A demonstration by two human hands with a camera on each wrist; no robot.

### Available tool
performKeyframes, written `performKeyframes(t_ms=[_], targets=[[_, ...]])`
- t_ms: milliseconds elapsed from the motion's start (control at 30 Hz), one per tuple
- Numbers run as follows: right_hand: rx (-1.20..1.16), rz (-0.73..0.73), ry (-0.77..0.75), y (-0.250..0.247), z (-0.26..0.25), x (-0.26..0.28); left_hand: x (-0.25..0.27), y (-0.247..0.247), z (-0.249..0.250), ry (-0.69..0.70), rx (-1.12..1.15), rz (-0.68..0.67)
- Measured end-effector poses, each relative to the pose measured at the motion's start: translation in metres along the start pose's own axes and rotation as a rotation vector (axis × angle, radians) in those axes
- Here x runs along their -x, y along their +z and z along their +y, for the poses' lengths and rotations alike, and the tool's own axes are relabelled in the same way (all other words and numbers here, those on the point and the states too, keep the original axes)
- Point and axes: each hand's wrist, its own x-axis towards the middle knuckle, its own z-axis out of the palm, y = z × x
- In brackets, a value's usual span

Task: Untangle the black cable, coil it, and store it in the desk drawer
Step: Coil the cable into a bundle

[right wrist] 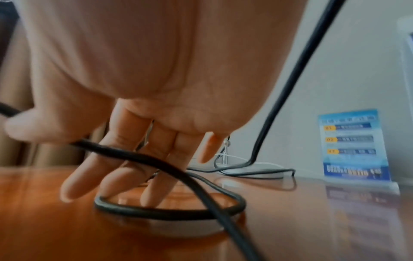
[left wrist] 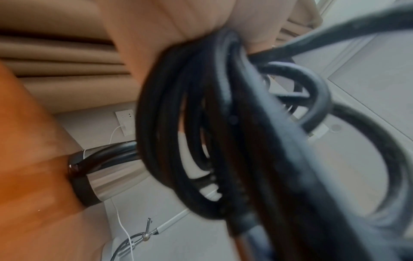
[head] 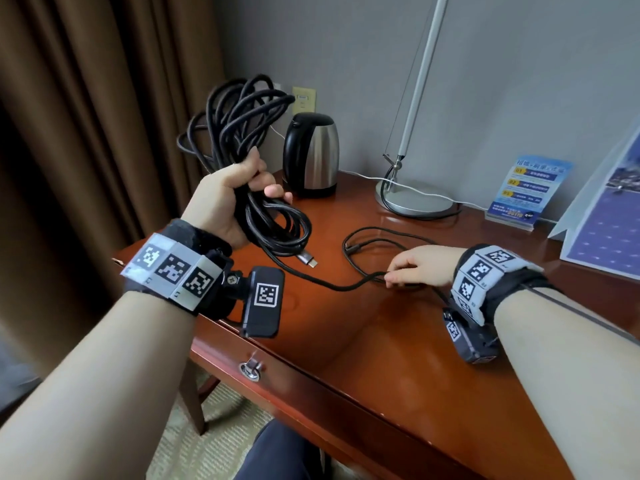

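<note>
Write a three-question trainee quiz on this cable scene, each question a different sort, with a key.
1. True or false: the drawer is open.
2. What does the left hand grip? A) kettle B) bundled black cable C) lamp
3. Fill in: the right hand pinches a cable strand low over the ____.

Key: 1 false; 2 B; 3 desk.

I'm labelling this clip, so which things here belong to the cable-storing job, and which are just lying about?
Part of the job:
black cable, bundled in the left hand
right hand, pinching its loose run
desk drawer, shut

Just lying about:
kettle
lamp
blue leaflet
calendar
</note>
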Motion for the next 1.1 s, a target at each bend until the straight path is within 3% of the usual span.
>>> performKeyframes(t_ms=[67,133,233,300,467,700,767,933,1100], targets=[[0.054,-0.011,-0.009,-0.002,0.004,-0.002,-0.001,0.001,-0.002,-0.011,-0.040,-0.011],[0.069,0.081,-0.025,-0.006,0.005,-0.003,-0.001,0.000,-0.005,-0.032,-0.100,-0.032],[-0.069,0.457,-0.022,-0.019,0.007,-0.004,-0.003,-0.001,-0.012,-0.058,-0.232,-0.060],[-0.092,0.600,-0.011,-0.030,0.000,-0.005,-0.005,0.001,-0.018,-0.084,-0.290,-0.089],[0.056,0.514,0.036,-0.045,-0.019,-0.011,-0.005,0.011,-0.025,-0.092,-0.447,-0.197],[0.116,0.350,0.294,-0.053,-0.011,-0.003,-0.003,0.010,-0.019,-0.070,-0.550,-0.225],[-0.077,0.388,0.245,-0.056,-0.018,-0.005,-0.003,0.012,-0.021,-0.063,-0.615,-0.194],[-0.836,0.408,0.036,-0.073,-0.042,-0.004,-0.001,0.014,-0.031,-0.053,-1.001,-0.136],[-0.888,0.415,-0.088,-0.082,-0.048,0.004,-0.003,0.013,-0.031,-0.014,-1.070,-0.092]])
